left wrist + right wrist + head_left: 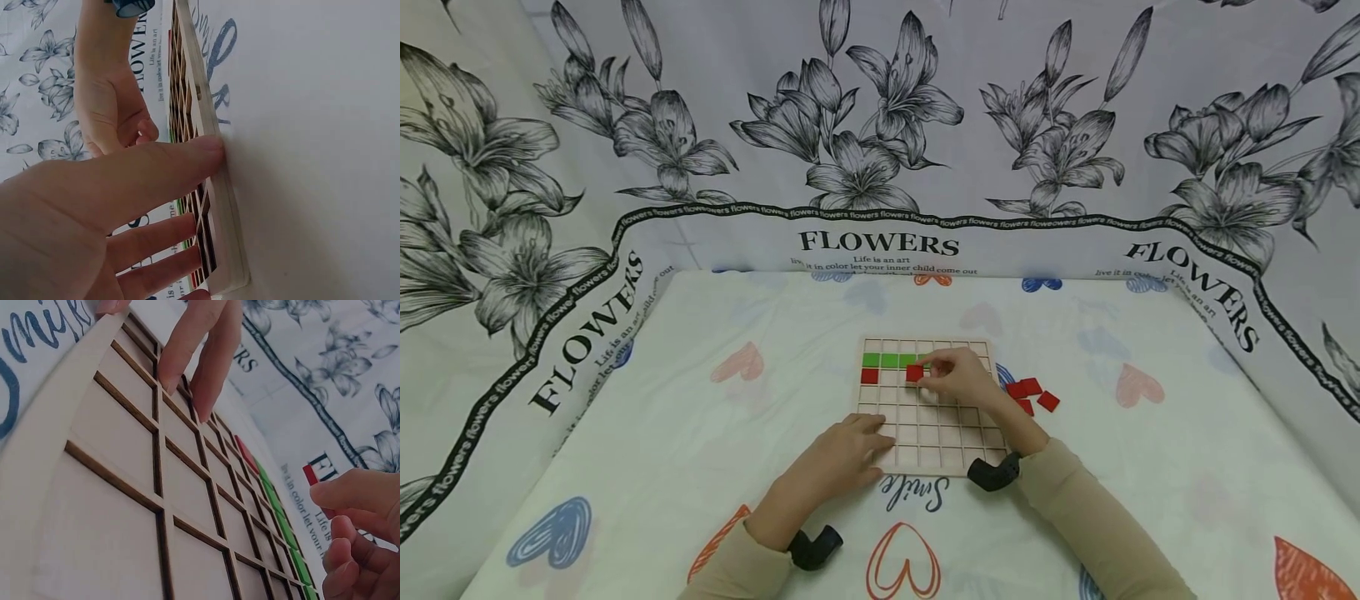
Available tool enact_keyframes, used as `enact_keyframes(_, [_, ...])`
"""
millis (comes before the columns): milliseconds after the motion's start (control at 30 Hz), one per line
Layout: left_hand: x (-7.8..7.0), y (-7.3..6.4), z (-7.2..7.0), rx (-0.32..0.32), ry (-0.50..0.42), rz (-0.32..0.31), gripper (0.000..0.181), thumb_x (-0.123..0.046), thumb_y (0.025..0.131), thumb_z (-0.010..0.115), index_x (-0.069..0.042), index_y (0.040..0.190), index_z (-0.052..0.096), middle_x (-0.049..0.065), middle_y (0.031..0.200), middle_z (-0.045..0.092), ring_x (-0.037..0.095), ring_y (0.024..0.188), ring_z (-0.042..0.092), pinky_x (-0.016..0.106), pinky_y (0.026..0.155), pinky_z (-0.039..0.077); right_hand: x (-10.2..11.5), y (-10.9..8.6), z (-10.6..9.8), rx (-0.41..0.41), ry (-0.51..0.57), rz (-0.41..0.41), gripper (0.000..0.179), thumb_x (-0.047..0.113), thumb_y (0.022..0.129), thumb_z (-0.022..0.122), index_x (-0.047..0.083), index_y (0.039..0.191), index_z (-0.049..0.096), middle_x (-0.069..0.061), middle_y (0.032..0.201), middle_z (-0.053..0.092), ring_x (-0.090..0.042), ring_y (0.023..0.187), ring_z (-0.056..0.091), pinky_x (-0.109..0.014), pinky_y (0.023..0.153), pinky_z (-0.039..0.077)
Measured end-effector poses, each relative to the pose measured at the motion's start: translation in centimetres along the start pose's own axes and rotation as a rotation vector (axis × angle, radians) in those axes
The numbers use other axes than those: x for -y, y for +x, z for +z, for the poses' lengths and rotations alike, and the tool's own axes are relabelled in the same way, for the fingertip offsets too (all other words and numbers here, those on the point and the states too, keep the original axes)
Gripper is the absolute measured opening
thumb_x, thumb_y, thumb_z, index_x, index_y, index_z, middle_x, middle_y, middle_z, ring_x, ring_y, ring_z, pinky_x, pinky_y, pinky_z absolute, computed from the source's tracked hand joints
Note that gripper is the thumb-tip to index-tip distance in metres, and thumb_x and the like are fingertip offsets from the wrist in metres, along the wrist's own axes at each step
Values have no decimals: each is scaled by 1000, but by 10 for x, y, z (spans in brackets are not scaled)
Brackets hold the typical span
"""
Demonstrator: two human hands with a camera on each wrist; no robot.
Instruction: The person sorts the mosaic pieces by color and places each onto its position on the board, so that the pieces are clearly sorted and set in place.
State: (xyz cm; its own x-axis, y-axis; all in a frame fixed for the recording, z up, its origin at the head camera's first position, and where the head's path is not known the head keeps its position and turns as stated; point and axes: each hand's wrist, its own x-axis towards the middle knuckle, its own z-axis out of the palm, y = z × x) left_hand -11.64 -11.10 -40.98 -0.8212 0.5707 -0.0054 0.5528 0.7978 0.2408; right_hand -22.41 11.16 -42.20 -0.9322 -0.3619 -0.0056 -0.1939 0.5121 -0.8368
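A wooden grid board (928, 433) lies flat, its square cells marked off by thin raised strips. Between thumb and fingertips, my right hand (958, 377) pinches a red square tile (914, 373) over the upper part of the grid. In the right wrist view that tile (309, 475) is raised above the board. My left hand (842, 450) rests on the board's near left corner, fingers stretched over the cells and thumb against the side edge (215, 181). Several green tiles (889, 360) fill a row near the far side. Another red tile (869, 376) sits in the leftmost cell below them.
Several loose red tiles (1030, 387) lie on the cloth to the right of the board. A heart-print cloth (797, 333) covers the table, and flower-print curtains (880, 167) stand behind and at both sides. Black wrist-worn pieces (816, 548) sit by each wrist.
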Motion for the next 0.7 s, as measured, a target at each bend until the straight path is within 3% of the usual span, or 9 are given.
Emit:
enact_keyframes(233, [2,0,-2,5,20,19,37,-26,83,74,-14,117,70,12,135,60,30,126,55,44,101,51,-1,7,3,4,28,-35,29,9,83,73,-1,110,70,-4,73,59,-12,67,48,-19,56,42])
enact_keyframes(700, [3,-1,-2,-13,25,45,36,-26,82,74,-14,116,71,12,132,61,30,124,56,44,99,52,-2,12,12,3,5,-35,29,12,83,73,1,110,71,-4,73,59,-11,66,47,-20,56,40])
